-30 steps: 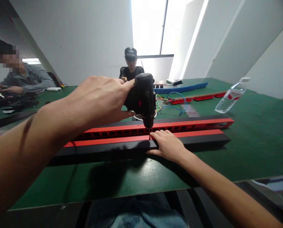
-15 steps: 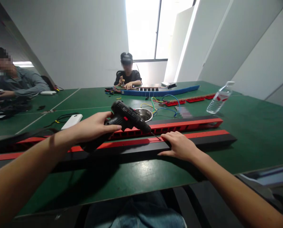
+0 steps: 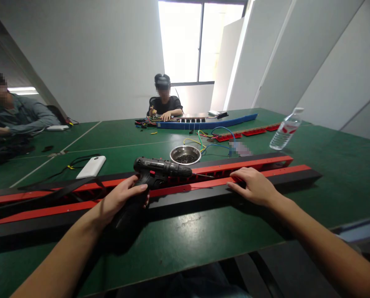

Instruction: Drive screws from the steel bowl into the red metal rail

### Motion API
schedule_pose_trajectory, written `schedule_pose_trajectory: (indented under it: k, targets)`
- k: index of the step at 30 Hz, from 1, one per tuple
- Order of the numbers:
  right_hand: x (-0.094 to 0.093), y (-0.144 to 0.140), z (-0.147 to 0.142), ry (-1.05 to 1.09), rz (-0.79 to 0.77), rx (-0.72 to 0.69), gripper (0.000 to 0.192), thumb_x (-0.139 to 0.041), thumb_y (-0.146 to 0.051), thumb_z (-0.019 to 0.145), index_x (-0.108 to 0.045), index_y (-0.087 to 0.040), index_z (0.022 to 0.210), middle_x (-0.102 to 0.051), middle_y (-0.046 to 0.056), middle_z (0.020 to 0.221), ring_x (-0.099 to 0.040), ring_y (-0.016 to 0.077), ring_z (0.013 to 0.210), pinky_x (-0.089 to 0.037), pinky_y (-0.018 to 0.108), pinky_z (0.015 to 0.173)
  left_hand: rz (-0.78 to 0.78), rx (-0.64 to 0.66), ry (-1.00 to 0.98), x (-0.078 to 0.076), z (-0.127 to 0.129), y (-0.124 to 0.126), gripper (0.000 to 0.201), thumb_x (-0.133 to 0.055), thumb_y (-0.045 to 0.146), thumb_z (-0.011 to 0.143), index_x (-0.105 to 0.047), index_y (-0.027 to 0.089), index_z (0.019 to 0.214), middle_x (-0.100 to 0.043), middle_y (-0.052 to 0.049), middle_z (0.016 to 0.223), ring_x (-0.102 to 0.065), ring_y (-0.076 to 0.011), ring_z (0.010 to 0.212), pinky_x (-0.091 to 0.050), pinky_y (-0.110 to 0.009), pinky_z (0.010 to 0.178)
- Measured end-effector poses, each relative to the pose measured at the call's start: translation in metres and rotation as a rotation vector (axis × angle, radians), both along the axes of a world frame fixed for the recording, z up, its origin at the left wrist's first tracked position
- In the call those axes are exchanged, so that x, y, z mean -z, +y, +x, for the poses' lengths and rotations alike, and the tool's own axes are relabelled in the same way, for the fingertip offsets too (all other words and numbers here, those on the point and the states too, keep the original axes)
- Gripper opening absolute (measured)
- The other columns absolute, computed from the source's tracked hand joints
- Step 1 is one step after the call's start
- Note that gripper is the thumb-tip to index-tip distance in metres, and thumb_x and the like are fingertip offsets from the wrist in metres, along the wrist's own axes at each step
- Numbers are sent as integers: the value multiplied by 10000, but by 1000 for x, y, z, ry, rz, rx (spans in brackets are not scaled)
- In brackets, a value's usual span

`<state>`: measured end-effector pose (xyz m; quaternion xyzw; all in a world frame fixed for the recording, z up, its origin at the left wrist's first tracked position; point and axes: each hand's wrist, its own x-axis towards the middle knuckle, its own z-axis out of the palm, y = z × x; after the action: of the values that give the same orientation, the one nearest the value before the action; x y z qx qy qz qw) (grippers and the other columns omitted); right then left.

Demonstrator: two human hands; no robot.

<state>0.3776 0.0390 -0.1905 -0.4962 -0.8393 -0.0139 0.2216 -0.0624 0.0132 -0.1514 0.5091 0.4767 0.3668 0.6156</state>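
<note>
Green table [image 3: 185,244] lies below; the left hand [image 3: 119,200], wrapped round the drill [image 3: 155,167], has tipped it from upright to near level, bit [image 3: 202,175] seemingly clear of the bar [image 3: 191,199] beneath both hands, so driving looks paused. The right hand [image 3: 254,186] sits half-curled on it, grip unclear.

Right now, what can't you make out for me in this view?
All in the head view:
Left hand: most fingers, hidden behind the drill.
Near red-and-black bar: left end, cut off by the picture's left edge.
Dark pieces in the metal bowl: too small to tell their kind.
Pale item right of the bowl: blurred, markings unreadable.
</note>
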Motion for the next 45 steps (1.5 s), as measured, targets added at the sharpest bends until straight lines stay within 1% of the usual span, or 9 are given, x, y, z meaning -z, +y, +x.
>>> schedule_pose_trajectory:
  k: [6, 11, 16, 20, 24, 27, 30, 37, 45]
  targets:
    - [-15, 2, -65, 528, -193, -44, 504, -346, -529, 1058, -622, -204, 789, -677, 50, 775, -622, 206, 737, -448, 324, 717, 32, 12, 2, 4, 0, -4, 408, -749, 342, 856, -541, 163, 1157, -703, -45, 810, -666, -177, 690, -555, -278, 626]
    - [-21, 25, -95, 480, -261, 4, 583, -396, -605, 1018, -457, -212, 591, -484, -12, 545, -446, 147, 533, -319, 305, 577, 61, -42, -58, 10, -3, -4, 393, -753, 339, 861, -535, 168, 1139, -698, -37, 805, -680, -181, 699, -582, -297, 648]
    - [-28, 70, -103, 562, -371, -25, 579, -424, -604, 1000, -500, -208, 585, -549, 7, 528, -494, 144, 506, -372, 295, 583, 91, -180, -98, 13, -1, -4, 329, -757, 329, 860, -558, 158, 1059, -703, -45, 821, -688, -173, 688, -590, -287, 647]
    - [-31, 118, -117, 445, -264, 19, 446, -495, -489, 986, -561, -196, 656, -616, 32, 605, -555, 160, 563, -393, 292, 599, 82, -309, -163, 12, 3, -3, 300, -763, 294, 847, -548, 168, 1014, -714, -45, 826, -699, -177, 686, -604, -297, 637]
    - [-27, 155, -140, 76, -188, 87, 187, -643, -340, 887, -684, -179, 800, -732, 104, 816, -644, 226, 744, -418, 313, 665, 65, -378, -231, 9, 3, -3, 262, -754, 262, 846, -548, 173, 982, -714, -37, 805, -694, -167, 663, -601, -288, 606]
    - [-22, 169, -157, -104, -247, 143, 158, -679, -303, 837, -748, -181, 912, -756, 135, 928, -671, 261, 819, -442, 326, 685, 47, -378, -266, 6, 3, -4, 235, -743, 240, 843, -554, 170, 964, -716, -42, 787, -695, -172, 651, -599, -288, 588]
    - [-17, 177, -168, -181, -367, 86, 188, -737, -364, 782, -776, -192, 845, -759, 121, 887, -673, 258, 761, -461, 329, 657, 32, -377, -272, 5, 5, -4, 241, -751, 228, 831, -555, 163, 955, -716, -49, 775, -695, -169, 655, -598, -277, 601]
    - [-13, 180, -164, -157, -388, -89, 184, -709, -157, 735, -803, -233, 874, -757, 47, 845, -674, 224, 804, -481, 295, 762, 34, -342, -235, 8, 4, -3, 280, -757, 242, 836, -556, 151, 1008, -709, -47, 783, -698, -166, 675, -598, -274, 625]
    - [-22, 167, -156, 36, -346, 54, 154, -658, -270, 827, -765, -165, 794, -692, 55, 693, -582, 170, 611, -400, 290, 581, 41, -327, -274, 12, 1, -2, 252, -752, 241, 848, -567, 161, 999, -717, -50, 796, -696, -168, 697, -602, -284, 649]
